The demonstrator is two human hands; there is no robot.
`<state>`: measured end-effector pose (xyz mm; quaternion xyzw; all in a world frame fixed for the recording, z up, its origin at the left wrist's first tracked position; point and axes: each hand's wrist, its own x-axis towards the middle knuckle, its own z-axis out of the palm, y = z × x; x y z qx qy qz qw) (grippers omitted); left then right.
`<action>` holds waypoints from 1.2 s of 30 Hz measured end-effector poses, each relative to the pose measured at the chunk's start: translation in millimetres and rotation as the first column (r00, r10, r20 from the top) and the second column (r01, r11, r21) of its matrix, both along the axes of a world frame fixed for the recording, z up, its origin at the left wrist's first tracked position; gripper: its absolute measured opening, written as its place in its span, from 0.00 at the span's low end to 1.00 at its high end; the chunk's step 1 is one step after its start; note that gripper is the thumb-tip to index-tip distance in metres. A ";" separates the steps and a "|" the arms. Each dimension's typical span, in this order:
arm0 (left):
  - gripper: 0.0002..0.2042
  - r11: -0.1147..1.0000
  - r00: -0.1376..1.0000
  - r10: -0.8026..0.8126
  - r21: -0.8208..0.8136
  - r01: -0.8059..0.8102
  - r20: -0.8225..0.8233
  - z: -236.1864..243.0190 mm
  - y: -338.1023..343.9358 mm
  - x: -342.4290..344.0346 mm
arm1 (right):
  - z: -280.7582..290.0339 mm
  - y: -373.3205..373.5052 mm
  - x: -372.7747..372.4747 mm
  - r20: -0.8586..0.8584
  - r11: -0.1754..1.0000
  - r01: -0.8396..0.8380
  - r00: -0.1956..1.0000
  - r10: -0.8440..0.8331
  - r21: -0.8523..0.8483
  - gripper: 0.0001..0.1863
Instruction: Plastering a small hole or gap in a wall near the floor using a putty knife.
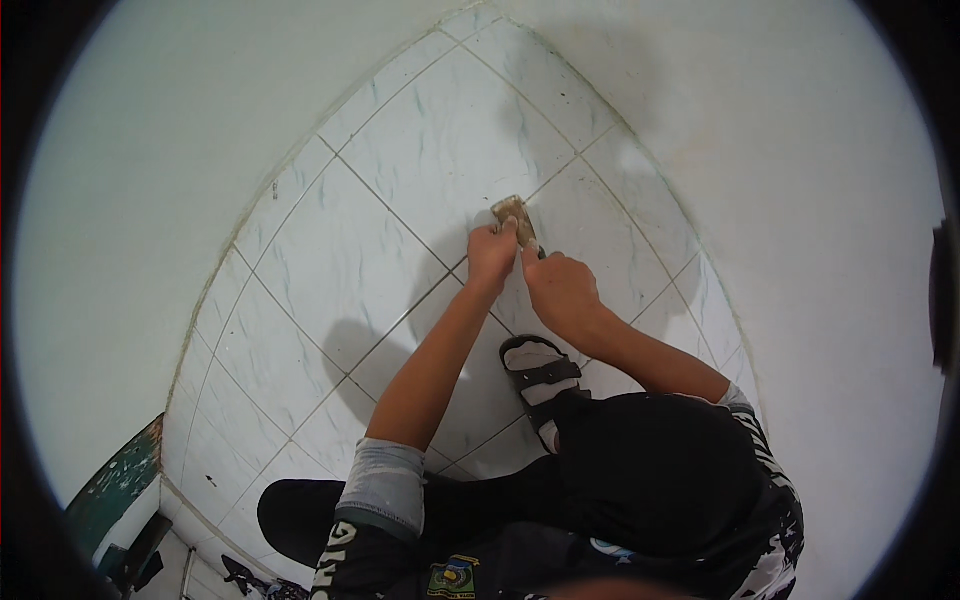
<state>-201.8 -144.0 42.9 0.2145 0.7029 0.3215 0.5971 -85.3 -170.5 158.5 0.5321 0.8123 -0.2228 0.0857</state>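
A flat, brownish rectangular blade (510,211) of what looks like a scraper is held over the white marbled floor tiles (380,170). My left hand (491,258) grips the blade with the thumb on its face. My right hand (562,298) is closed round the tool's dark handle (539,254), just right of my left hand. Whether the blade touches the tiles is hard to tell. Below my hands rests my foot in a black strapped sandal (535,372).
White walls (150,170) meet the tiled floor along both sides, converging at the top. At the lower left are a worn green door or frame (120,470) and dark footwear (255,580). A dark narrow object (940,295) sits at the right edge. My bent knee (660,470) fills the lower right.
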 end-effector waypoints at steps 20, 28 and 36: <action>0.16 1.000 0.999 -0.006 0.024 0.005 0.041 -5.1 -5.3 -22.8 | 3.7 1.6 -19.4 -0.054 0.999 -0.044 0.998 0.044 0.006 0.12; 0.17 1.000 0.997 0.018 -0.023 -0.016 0.079 1.4 -67.7 6.4 | 24.8 -33.1 5.4 0.020 0.978 -0.071 0.997 0.076 -0.197 0.12; 0.15 0.996 0.971 0.087 -0.038 -0.080 0.223 14.7 -38.8 10.9 | 6.9 -22.9 14.1 0.001 0.996 -0.031 1.000 0.031 -0.089 0.19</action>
